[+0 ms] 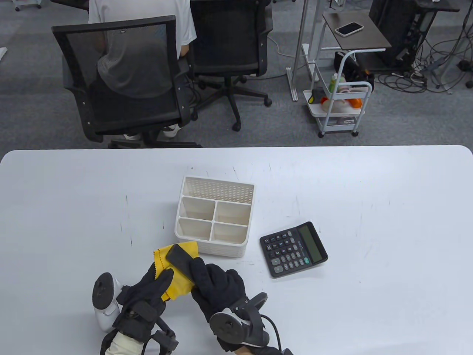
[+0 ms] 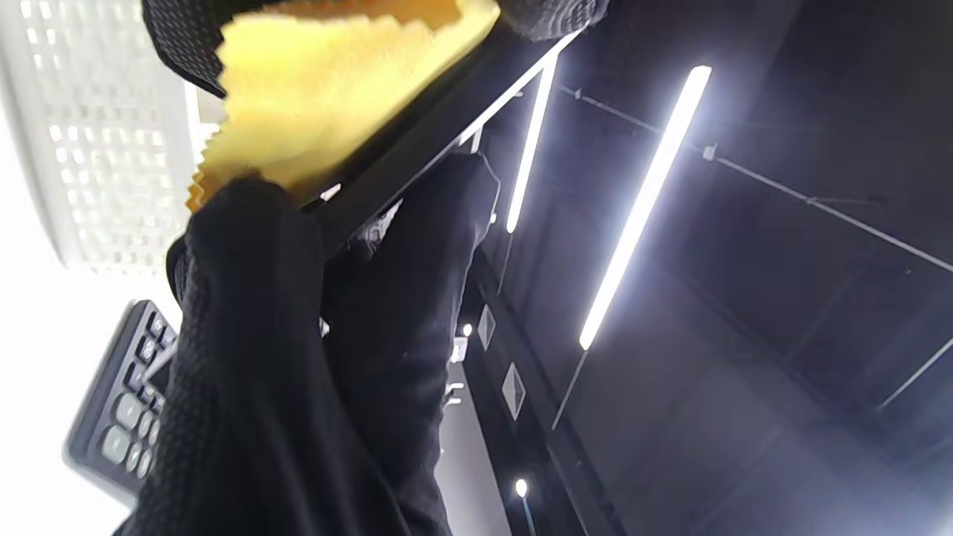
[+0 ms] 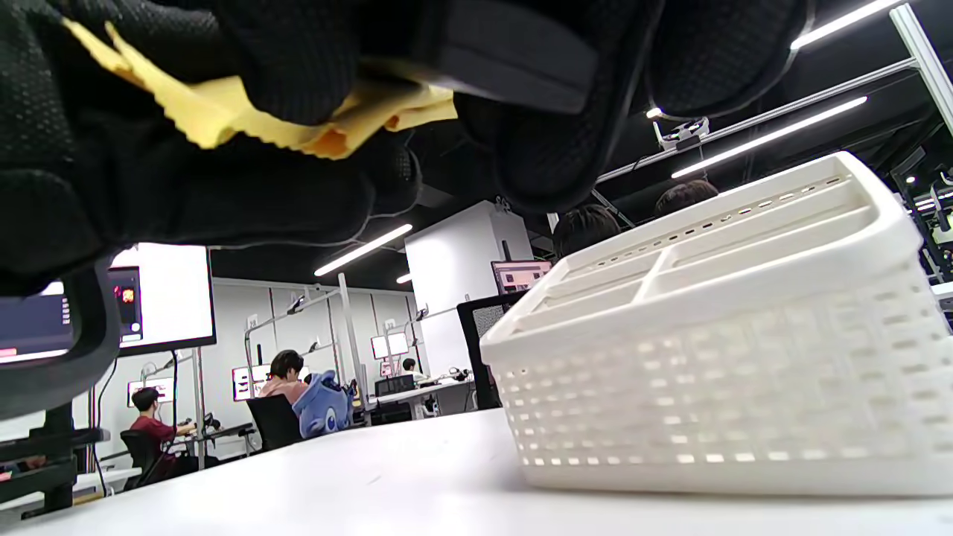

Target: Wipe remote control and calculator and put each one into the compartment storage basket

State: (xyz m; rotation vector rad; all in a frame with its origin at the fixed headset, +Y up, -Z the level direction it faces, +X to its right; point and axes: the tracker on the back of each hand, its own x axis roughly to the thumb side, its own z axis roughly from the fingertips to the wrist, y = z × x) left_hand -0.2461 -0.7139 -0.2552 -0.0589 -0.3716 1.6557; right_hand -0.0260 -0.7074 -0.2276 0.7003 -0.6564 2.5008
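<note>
The right hand (image 1: pixel 218 284) had its fingers curled round the near end of the remote control (image 1: pixel 180 260), holding it just above the counter (image 1: pixel 369 296) at the near left corner of the compartment storage basket (image 1: pixel 212 249). The left hand (image 1: pixel 151 288) pinched the yellow cloth (image 1: pixel 173 275) under and against the remote. Only one end was gripped, so a hard wipe could lever the remote out of the fingers and drop it. The basket sat just beside the far tip; a long stroke might knock it. The calculator (image 1: pixel 293 249) lay flat, untouched, right of the basket, apart from both hands. All four front compartments looked empty
</note>
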